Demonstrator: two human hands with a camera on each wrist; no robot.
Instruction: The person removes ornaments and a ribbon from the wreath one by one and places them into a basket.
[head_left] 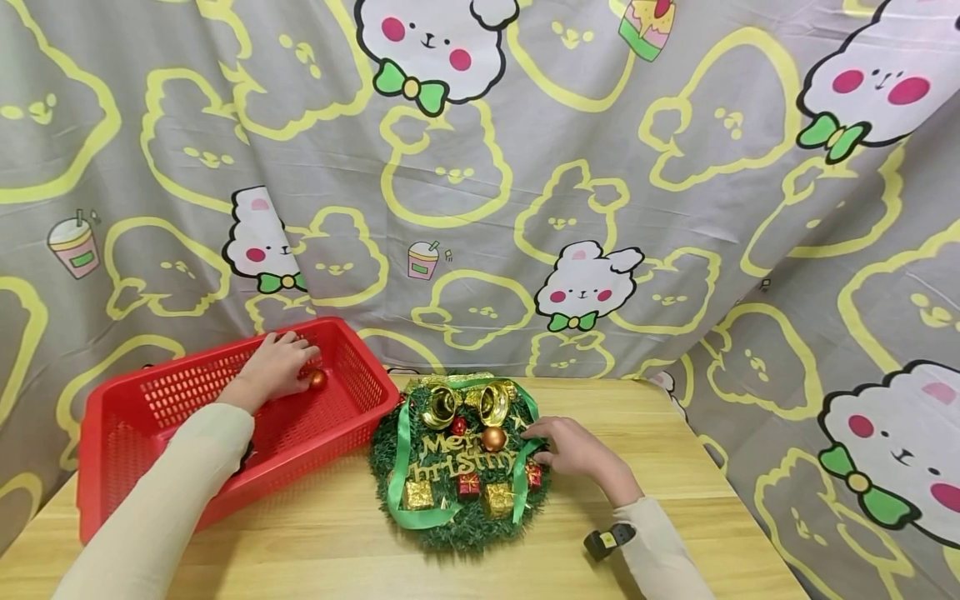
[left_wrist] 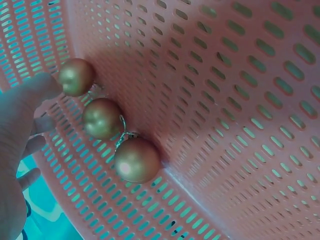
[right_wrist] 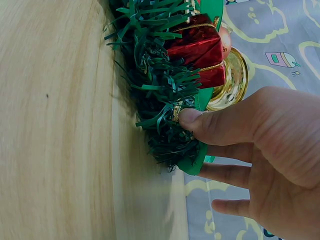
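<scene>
Three gold balls (left_wrist: 102,119) lie just beside your left grip (head_left: 276,367), its fingers loosely spread, inside the red basket (head_left: 101,467), whose wall probably holds them gathered; the head view plainly shows only one. Your right grip (head_left: 576,454) pinches the wreath (head_left: 450,483) by its edge, likely steadying it on the table (head_left: 637,417); the right wrist view alone clearly reveals your thumb (right_wrist: 220,122) against it.

We see the left hand (left_wrist: 12,137) at a slotted, pinkish basket (left_wrist: 220,90), one fingertip (left_wrist: 50,86) right by the nearest of three golden balls (left_wrist: 102,118) lying in a slanting row, silvery loops (left_wrist: 123,123) among them.
</scene>
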